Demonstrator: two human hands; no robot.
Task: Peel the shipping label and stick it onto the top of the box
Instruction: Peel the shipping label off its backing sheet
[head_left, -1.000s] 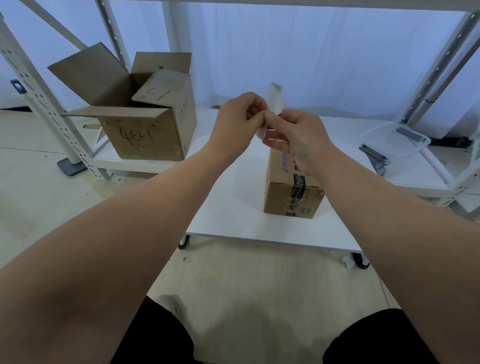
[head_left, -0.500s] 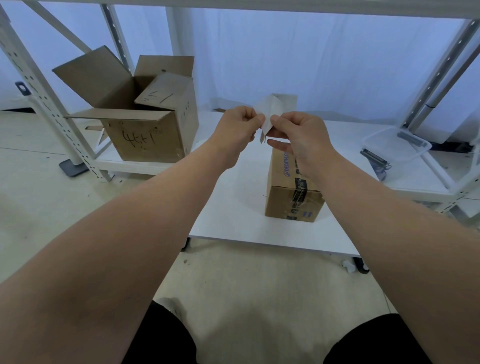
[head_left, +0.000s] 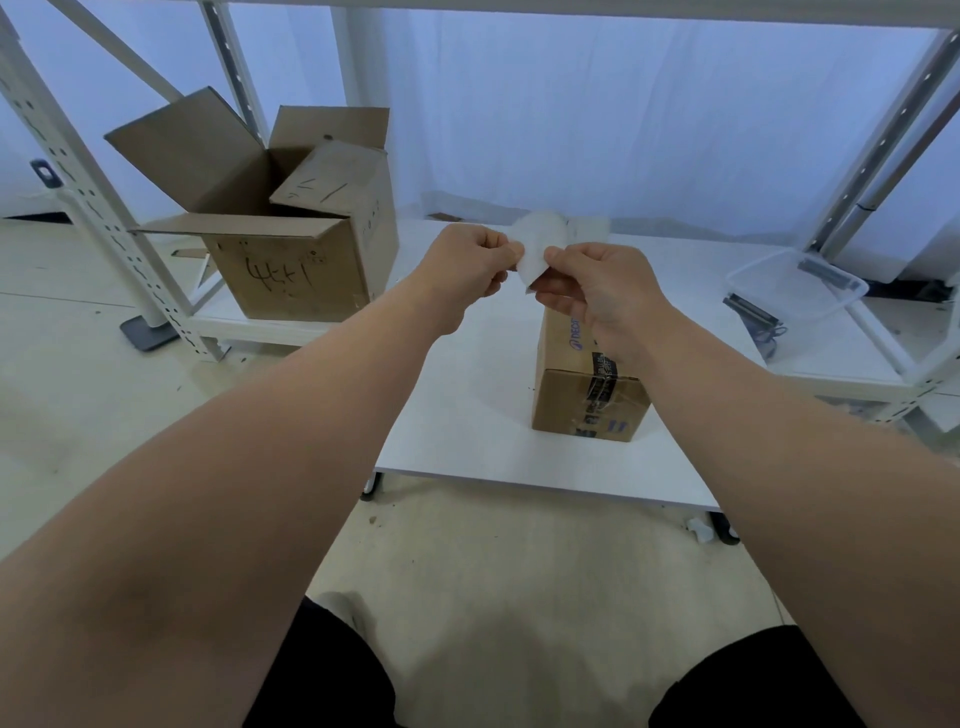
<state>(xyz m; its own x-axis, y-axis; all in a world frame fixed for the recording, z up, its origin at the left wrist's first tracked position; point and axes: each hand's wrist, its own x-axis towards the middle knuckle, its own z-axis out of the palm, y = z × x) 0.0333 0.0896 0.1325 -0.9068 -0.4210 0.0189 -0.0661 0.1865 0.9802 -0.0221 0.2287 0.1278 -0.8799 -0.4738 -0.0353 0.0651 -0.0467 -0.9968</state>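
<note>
A white shipping label (head_left: 537, 244) on its backing is pinched between both hands, held in the air above the far end of a small taped cardboard box (head_left: 589, 400). My left hand (head_left: 467, 265) grips the label's left edge with thumb and fingers. My right hand (head_left: 597, 291) pinches the lower right corner, and the sheets look partly spread apart, blurred. The box stands on a low white table (head_left: 467, 415); my right wrist hides much of its top.
A large open cardboard box (head_left: 291, 223) with handwriting sits on the shelf at left. A clear plastic bin (head_left: 800, 286) and dark tools rest on the shelf at right. White rack uprights (head_left: 93, 208) frame both sides.
The label has opened wider between my hands, its two sheets spreading apart. Both hands have stayed close together above the box.
</note>
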